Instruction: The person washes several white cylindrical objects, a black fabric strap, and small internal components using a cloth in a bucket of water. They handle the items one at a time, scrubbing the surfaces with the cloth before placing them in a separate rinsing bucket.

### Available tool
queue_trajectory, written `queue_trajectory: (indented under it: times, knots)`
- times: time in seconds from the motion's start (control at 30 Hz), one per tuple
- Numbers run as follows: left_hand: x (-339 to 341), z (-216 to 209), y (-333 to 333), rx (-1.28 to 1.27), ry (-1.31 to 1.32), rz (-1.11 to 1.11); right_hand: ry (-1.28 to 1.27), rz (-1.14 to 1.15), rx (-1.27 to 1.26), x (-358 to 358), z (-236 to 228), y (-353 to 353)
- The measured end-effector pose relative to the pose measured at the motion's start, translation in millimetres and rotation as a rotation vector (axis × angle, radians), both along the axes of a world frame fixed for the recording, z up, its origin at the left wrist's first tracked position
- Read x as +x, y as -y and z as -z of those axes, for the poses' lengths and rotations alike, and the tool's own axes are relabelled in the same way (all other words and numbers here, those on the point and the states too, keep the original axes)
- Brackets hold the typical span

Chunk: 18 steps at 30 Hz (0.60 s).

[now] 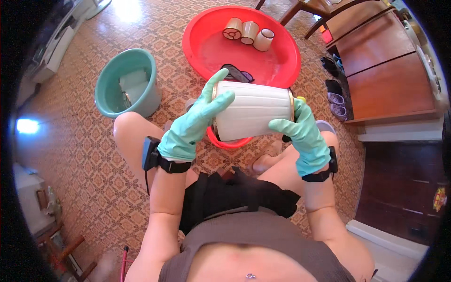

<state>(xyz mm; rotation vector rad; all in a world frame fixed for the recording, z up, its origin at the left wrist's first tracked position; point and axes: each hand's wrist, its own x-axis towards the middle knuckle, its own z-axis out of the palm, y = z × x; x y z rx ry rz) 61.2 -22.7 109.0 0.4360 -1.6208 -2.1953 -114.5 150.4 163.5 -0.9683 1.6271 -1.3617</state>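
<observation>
A white ribbed lampshade [253, 109] with gold trim at both ends lies sideways in the air between my gloved hands. My left hand [195, 117], in a mint-green rubber glove, holds its left end, thumb and a finger along the side. On the right end is my right hand [303, 134], its thumb on the near side and its other fingers mostly hidden behind. A bit of something yellow [302, 99] shows by the right fingers. Below the lampshade, a smaller red container [230, 144] is mostly covered.
Beyond my hands sits a wide red basin [195, 49] with water, three small lampshades [248, 33] and a dark cloth [237, 74]. A green bucket [152, 91] holding water stands left. Purple clogs [337, 104] lie right, beside a wooden cabinet [385, 89]. Chair legs [291, 13] stand behind the basin.
</observation>
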Motion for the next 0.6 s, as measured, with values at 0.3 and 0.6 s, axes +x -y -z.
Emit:
queue_trajectory:
  times: [0.3, 0.6]
  knots:
    - [-13, 37, -3, 0.614, -0.214, -0.023, 0.154, -0.276, 0.048, -6, 1, -9]
    - [-20, 20, -15, 0.765, -0.154, 0.13, -0.191, -0.541, 0.116, -18, 20, -29]
